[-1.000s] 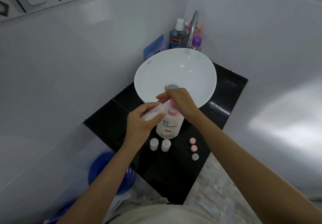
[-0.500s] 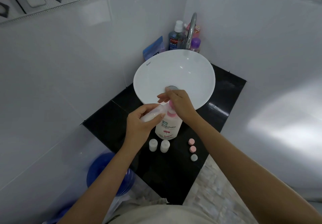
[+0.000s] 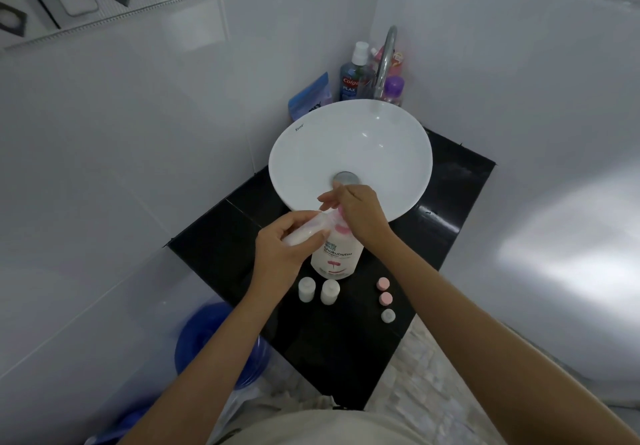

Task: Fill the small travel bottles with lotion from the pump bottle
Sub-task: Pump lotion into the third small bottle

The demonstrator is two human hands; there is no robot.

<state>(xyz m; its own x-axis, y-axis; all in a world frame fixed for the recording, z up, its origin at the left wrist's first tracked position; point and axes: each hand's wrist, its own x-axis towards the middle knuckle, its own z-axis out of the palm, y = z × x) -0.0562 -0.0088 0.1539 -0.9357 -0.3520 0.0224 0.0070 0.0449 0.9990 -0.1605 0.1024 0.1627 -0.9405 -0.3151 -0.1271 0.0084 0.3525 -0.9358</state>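
Beside the sink point(image 3: 287, 154), the left hand point(image 3: 282, 254) is gripping a travel bottle point(image 3: 304, 231) at the pump bottle point(image 3: 337, 257) spout while the right hand point(image 3: 360, 211) is pressing the pump; two bottles at six o'clock on the counter point(image 3: 446, 199) are awaiting filling.

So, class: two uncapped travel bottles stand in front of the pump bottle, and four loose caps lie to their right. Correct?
Not quite: the head view shows three loose caps, not four. Two travel bottles do stand in front of the pump bottle.

Beside your basin point(image 3: 349, 154), the pump bottle point(image 3: 337, 257) reads "Shokubutsu"; behind it, a blue bottle point(image 3: 353, 81) reads "Colgate Plax".
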